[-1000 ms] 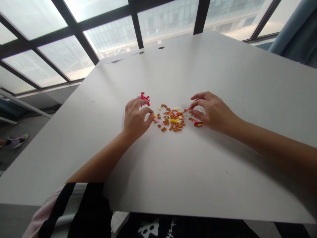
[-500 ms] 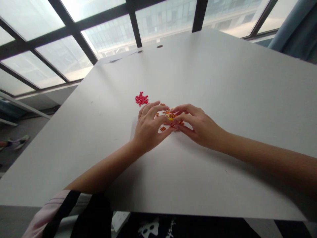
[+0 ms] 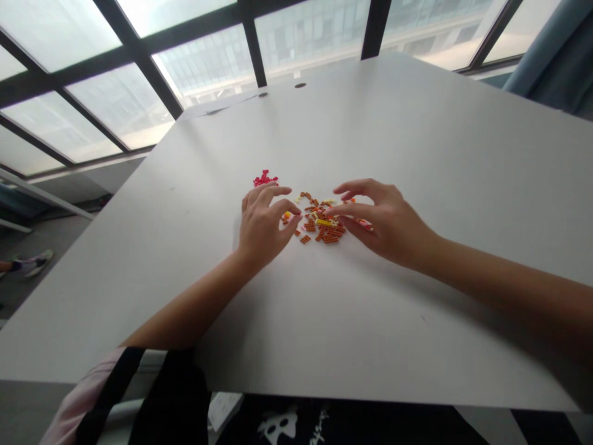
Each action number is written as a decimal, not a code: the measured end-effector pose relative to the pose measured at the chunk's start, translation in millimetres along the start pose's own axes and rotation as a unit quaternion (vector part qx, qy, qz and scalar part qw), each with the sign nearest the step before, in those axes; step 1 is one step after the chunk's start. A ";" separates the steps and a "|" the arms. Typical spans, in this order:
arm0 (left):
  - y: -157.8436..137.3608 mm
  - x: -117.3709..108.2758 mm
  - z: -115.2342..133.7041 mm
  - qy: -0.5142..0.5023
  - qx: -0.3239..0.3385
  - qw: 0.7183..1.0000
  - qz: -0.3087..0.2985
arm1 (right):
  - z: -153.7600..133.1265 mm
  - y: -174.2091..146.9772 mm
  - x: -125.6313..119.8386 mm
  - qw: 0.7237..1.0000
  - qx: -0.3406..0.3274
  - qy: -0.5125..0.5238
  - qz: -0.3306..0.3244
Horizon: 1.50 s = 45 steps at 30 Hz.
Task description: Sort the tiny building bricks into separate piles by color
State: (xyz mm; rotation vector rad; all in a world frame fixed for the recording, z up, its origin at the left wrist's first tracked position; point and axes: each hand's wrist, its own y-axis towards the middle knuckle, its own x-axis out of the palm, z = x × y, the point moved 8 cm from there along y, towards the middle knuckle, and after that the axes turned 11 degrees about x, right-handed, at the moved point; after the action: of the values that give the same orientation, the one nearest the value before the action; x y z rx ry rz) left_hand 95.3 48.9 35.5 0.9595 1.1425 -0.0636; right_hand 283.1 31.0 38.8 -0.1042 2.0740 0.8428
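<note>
Left hand [image 3: 262, 230] pinching red brick [image 3: 299, 214], right hand [image 3: 388, 221] spread over bricks [image 3: 327, 232]

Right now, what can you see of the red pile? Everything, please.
The red pile is a loose cluster of small, bright red pieces, plastic-looking, heaped irregularly on the white table. It sits just beyond the left hand, whose fingers hide its near edge, so its full extent and any contact with the hand can't be judged. It lies apart from the mixed pile. Individual shapes are too small to make out.
</note>
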 end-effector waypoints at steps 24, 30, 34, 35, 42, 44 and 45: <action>-17.2 8.1 -88.3 0.073 -0.156 0.985 0.001 | 64.8 5.0 -1.0 0.966 0.108 -0.143 -0.185; -16.3 9.1 -82.8 0.065 -0.140 0.988 0.000 | 62.5 0.4 6.5 0.960 0.100 -0.159 -0.207; -15.7 9.3 -81.0 0.070 -0.135 0.988 0.000 | 57.7 0.2 9.6 0.958 0.084 -0.189 -0.200; -15.5 9.0 -80.3 0.072 -0.132 0.989 0.004 | 56.6 0.4 10.3 0.959 0.079 -0.192 -0.195; -14.0 9.1 -68.6 0.072 -0.083 0.994 0.014 | 47.8 0.7 13.7 0.971 0.051 -0.167 -0.161; -13.0 8.8 -63.0 0.071 -0.066 0.995 0.015 | 46.6 0.7 13.6 0.973 0.054 -0.161 -0.158; -12.2 8.4 -59.5 0.068 -0.056 0.996 0.016 | 46.3 1.0 13.0 0.974 0.059 -0.157 -0.154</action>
State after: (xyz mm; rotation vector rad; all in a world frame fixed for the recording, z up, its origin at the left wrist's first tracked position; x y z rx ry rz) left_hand 49.2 84.7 16.8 0.8934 1.2431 0.0919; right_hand 307.0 62.5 11.4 -0.2083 1.7464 0.5091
